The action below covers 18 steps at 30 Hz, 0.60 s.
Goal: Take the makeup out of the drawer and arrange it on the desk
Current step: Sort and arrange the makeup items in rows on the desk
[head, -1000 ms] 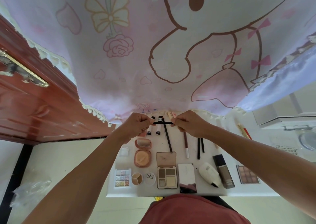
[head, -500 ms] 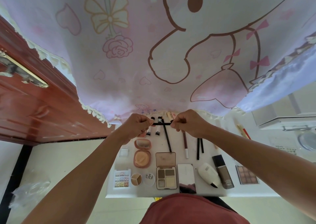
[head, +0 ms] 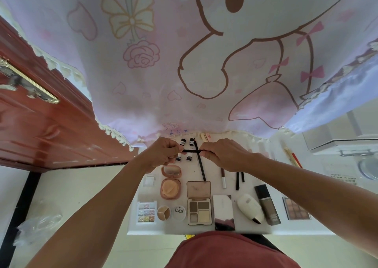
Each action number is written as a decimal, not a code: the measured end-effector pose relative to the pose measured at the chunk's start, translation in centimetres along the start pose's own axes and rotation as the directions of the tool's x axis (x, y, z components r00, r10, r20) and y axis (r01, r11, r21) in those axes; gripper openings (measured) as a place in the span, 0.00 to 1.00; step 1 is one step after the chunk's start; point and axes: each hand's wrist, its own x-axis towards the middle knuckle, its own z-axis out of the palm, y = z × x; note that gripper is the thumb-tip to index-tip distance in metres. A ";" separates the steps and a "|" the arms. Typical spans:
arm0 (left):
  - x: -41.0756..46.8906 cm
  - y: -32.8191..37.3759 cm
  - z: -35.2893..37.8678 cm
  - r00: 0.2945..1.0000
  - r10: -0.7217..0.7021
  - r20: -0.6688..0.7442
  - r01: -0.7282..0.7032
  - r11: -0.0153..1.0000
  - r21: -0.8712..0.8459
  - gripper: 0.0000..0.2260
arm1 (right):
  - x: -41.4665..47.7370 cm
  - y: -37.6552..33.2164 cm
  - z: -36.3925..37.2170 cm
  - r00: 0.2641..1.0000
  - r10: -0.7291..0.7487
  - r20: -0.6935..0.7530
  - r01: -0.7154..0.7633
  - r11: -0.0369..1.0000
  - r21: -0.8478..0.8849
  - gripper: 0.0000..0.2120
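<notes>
Two hands meet at mid-frame, just under the hem of the pink cartoon curtain (head: pixel 184 67). Left hand (head: pixel 163 153) and right hand (head: pixel 224 155) each pinch one end of a slim black pencil (head: pixel 191 151), fingers curled tight on it. It sits level btw them, raised over the white counter (head: pixel 214 166). Beneath it, crosswise, a long black liner (head: pixel 200 166) lies flat, running toward frame bottom. Small black-capped tubes (head: pixel 191 141) lie on the counter under the held pencil too, next to the left hand.

Other makeup is laid out lower-centre:
- Open peach compact (head: pixel 171 183), below left hand.
- Four-pan palette (head: pixel 199 205) w/ lid up, just right of it.
- Mirror compact (head: pixel 224 208), white oval case (head: pixel 250 208) and dark foundation bottle (head: pixel 267 204), in that order rightward.
- Nude shadow palette (head: pixel 295 208), furthest right.
- Bottom-left row: glitter palette (head: pixel 146 212), round three-part pot (head: pixel 163 212), round lid (head: pixel 179 212).
- Brown lip pencil (head: pixel 223 177) and black sticks (head: pixel 237 181), below right hand, near each other but not touching.

Red wooden door (head: pixel 41 124) w/ gold handle (head: pixel 26 81) fills frame left. Red shirt (head: pixel 225 251) shows at bottom edge.
</notes>
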 end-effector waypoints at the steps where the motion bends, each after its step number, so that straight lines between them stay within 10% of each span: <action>1: 0.0 -0.2 0.0 1.000 -0.004 0.008 0.004 1.000 -0.001 0.09 | -0.1 -0.1 -0.1 1.000 -0.004 -0.002 0.004 1.000 -0.018 0.13; 13: -0.1 0.0 0.7 0.999 -0.014 0.050 0.013 1.000 0.026 0.24 | -0.7 -0.3 0.2 1.000 -0.008 -0.027 0.005 0.990 -0.143 0.14; 18: 0.1 0.5 0.8 1.000 0.024 0.019 -0.026 0.994 0.102 0.07 | -0.8 0.0 0.3 0.999 -0.008 -0.051 0.005 0.999 -0.050 0.12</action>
